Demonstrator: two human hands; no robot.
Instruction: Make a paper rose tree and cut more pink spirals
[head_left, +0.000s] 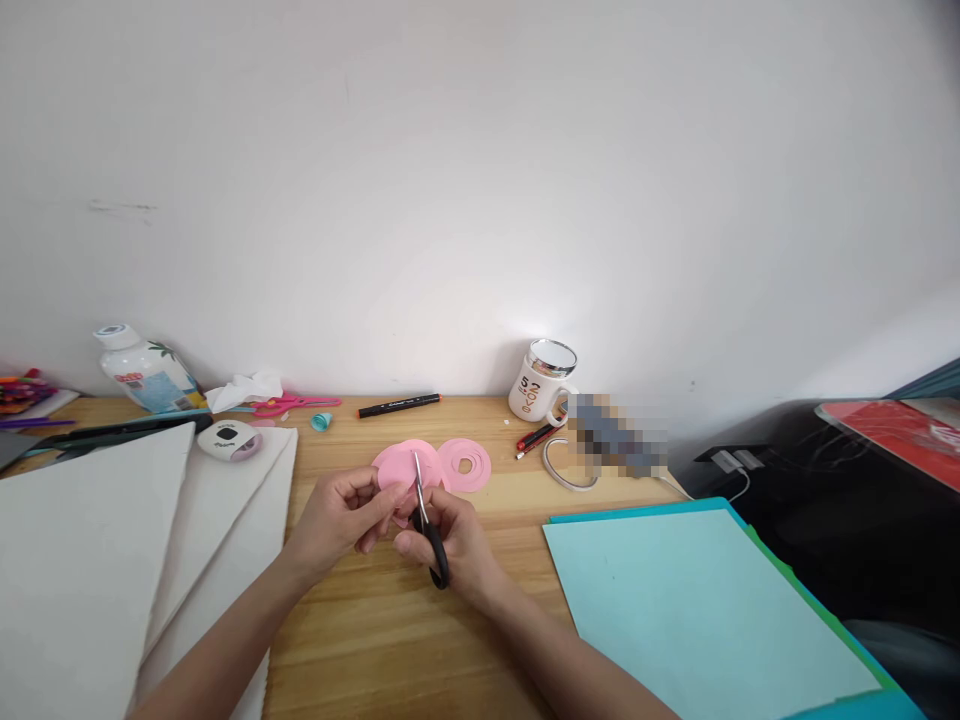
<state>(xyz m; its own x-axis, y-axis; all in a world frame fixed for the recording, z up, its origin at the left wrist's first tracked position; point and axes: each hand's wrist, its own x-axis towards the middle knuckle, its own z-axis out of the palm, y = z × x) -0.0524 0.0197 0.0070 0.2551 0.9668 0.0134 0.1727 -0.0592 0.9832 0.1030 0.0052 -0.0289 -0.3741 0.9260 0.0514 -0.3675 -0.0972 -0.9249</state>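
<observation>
My left hand (pixel 349 513) pinches a round piece of pink paper (pixel 396 473) between thumb and fingers, above the wooden table. In my right hand (pixel 456 540) is a pair of scissors (pixel 435 552) with black handles. The blades point away from me and lie against the pink paper; how far they are apart is hard to see. Just behind my hands, more pink paper rests on the table, including a spiral-cut pink paper disc (pixel 470 466) with a hole in its middle.
Light blue paper sheets (pixel 690 600) lie at the right, white boards (pixel 90 560) at the left. Along the wall stand a white mug (pixel 534 385) and a white bottle (pixel 146 372), with a black marker (pixel 400 406) and pink scissors (pixel 289 403) between them.
</observation>
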